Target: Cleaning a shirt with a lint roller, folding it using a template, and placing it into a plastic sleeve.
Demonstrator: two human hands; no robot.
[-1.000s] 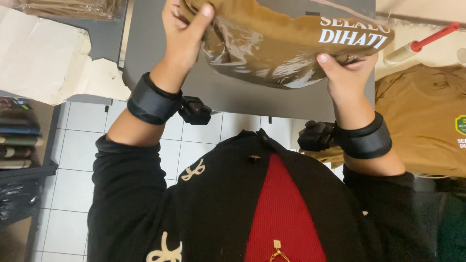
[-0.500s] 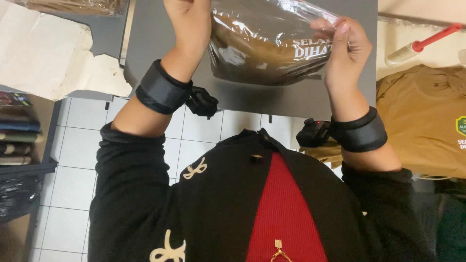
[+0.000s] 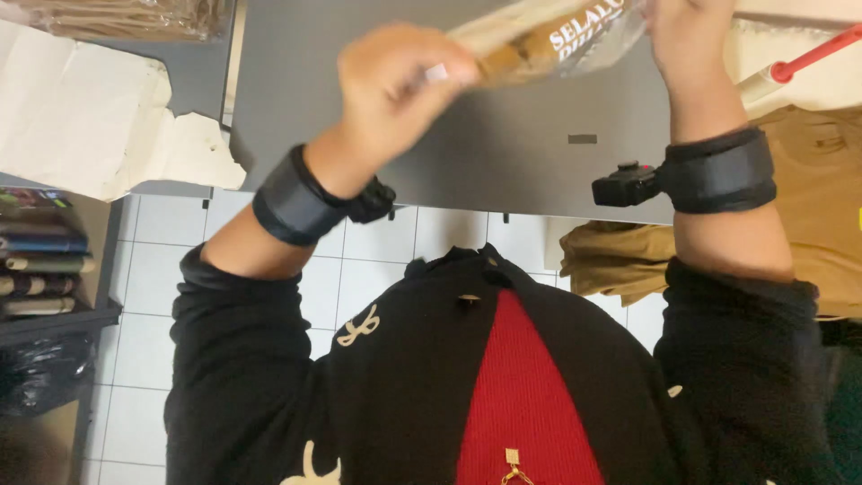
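A clear plastic bag with a folded brown garment (image 3: 548, 36) inside is held up above the grey table (image 3: 503, 153), lying nearly flat and blurred by motion. My left hand (image 3: 400, 85) grips its left end with the fingers closed on it. My right hand (image 3: 687, 31) holds the right end near the top edge of the view, partly cut off. Both wrists wear black bands with small black devices.
White crumpled paper (image 3: 90, 108) lies at the left of the table, with bagged brown garments (image 3: 126, 13) behind it. Brown garments (image 3: 808, 207) are piled at the right, beside a red-handled tool (image 3: 808, 54). A shelf of folded cloth (image 3: 40, 260) stands lower left over a tiled floor.
The bagged garment has been folded smaller and turned flatter. Both hands have risen and come closer to the camera, the left hand moving right along the bag.
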